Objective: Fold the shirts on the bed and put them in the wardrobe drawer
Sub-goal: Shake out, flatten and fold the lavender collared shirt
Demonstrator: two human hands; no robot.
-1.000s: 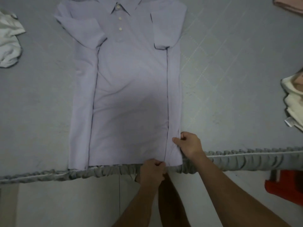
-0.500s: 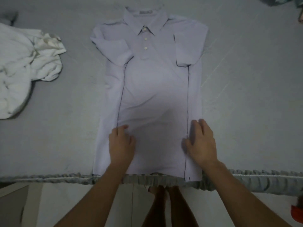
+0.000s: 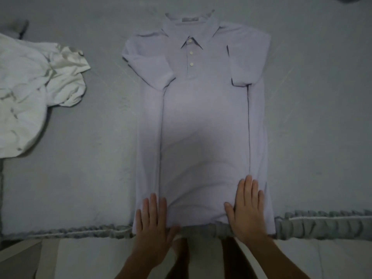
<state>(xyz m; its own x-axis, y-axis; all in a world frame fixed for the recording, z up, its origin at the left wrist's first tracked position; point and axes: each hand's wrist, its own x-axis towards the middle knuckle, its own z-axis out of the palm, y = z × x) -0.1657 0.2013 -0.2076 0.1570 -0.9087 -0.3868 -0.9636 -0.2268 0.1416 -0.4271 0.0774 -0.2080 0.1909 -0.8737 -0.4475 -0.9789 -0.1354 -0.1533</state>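
Lilac cotton, that pale lilac short-sleeved polo shirt (image 3: 203,121), lying face up on the grey quilted bed (image 3: 314,117), collar away from us, both sides and sleeves already turned in. From the head camera: the left hand (image 3: 153,222) lies flat, fingers straight, pressing the hem's left fold; the right hand (image 3: 247,208) does likewise on the right fold, nothing gripped. Both forearms reach in from below. I'd say keep the palms flat, smooth outward, then lift the hem evenly toward the collar. A crumpled white garment (image 3: 34,97) waits well to the left.
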